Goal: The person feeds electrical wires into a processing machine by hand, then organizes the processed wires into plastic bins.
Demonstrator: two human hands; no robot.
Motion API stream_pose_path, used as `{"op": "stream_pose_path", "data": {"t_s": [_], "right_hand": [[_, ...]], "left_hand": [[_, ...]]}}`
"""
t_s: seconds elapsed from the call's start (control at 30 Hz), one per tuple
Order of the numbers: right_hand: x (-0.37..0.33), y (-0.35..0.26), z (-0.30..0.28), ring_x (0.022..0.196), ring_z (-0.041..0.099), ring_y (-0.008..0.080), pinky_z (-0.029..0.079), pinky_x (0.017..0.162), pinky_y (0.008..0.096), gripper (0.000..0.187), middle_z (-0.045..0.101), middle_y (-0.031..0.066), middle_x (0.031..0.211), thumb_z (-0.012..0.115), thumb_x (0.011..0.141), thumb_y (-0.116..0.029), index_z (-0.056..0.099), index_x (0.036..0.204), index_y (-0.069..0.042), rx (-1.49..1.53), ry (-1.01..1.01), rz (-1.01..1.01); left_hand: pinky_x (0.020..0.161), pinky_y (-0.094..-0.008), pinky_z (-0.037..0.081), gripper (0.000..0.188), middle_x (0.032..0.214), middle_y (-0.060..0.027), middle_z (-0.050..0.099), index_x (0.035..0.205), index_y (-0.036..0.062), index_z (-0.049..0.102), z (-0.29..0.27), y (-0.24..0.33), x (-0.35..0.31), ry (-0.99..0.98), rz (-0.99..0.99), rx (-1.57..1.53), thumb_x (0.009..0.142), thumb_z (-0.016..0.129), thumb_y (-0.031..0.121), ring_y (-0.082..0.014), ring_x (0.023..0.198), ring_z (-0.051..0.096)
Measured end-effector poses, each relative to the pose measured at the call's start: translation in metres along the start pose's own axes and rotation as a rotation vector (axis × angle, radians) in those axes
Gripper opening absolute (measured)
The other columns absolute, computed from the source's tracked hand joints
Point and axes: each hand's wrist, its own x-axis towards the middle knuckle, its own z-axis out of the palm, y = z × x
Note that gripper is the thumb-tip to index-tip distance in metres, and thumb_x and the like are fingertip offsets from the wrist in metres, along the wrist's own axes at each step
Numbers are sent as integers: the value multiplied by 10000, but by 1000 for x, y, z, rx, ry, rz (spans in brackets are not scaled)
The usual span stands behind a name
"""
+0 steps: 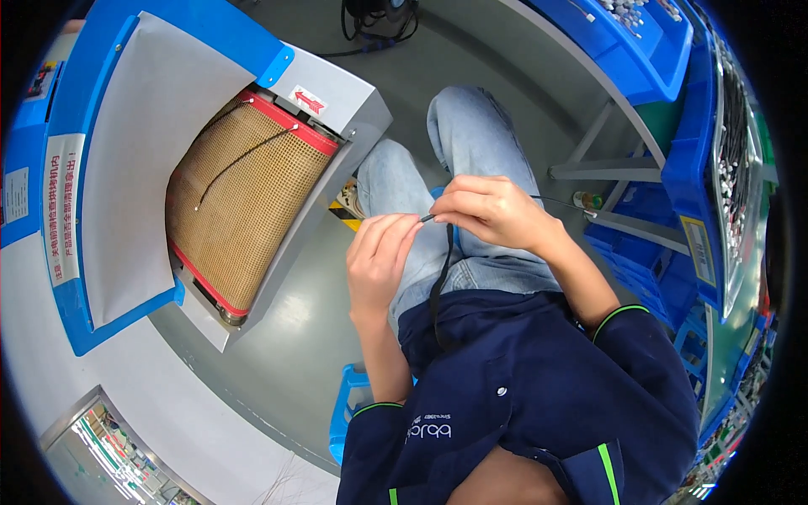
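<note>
Above my lap, both hands pinch a short dark piece of a thin black cable (pixel 427 218). My left hand (pixel 376 263) is closed on its left end with the fingertips. My right hand (pixel 495 212) grips it just to the right, thumb and fingers pressed together. From behind my right hand the cable runs on to the right, toward a small white end. To my left, a brown mesh conveyor belt (pixel 240 210) with red edges carries black cables (pixel 244 153) with small white ends.
A blue and white machine housing (pixel 156 168) arches over the belt. On the right are a blue bin (pixel 640 55) of small white-ended parts and a tray of black cables (pixel 730 168), beside a metal frame (pixel 606 171). A blue stool (pixel 343 404) is under me.
</note>
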Motion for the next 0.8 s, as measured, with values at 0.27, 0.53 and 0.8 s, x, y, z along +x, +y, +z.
{"op": "stream_pose_path", "data": {"t_s": [0.27,0.53,0.8], "right_hand": [[-2,-1,2,649,611,236,484,563,319,91,602,77,780,680,787,-68,642,865,-38,40,14,53],[-2,0,3,656,613,236,485,569,317,82,610,82,792,675,801,-76,637,860,-33,52,5,67],[-2,3,4,659,613,223,491,573,313,126,612,73,787,715,757,-64,638,851,-30,57,34,27]], "left_hand": [[672,-332,500,219,899,-57,634,893,37,649,0,-2,7,-5,66,-15,695,740,10,-231,802,611],[656,-318,499,225,856,-58,638,879,37,643,2,-4,3,-5,87,-16,682,739,-15,-225,769,615],[675,-312,500,243,835,-57,647,851,37,631,3,-5,4,-20,62,-14,649,719,-65,-221,771,618]]}}
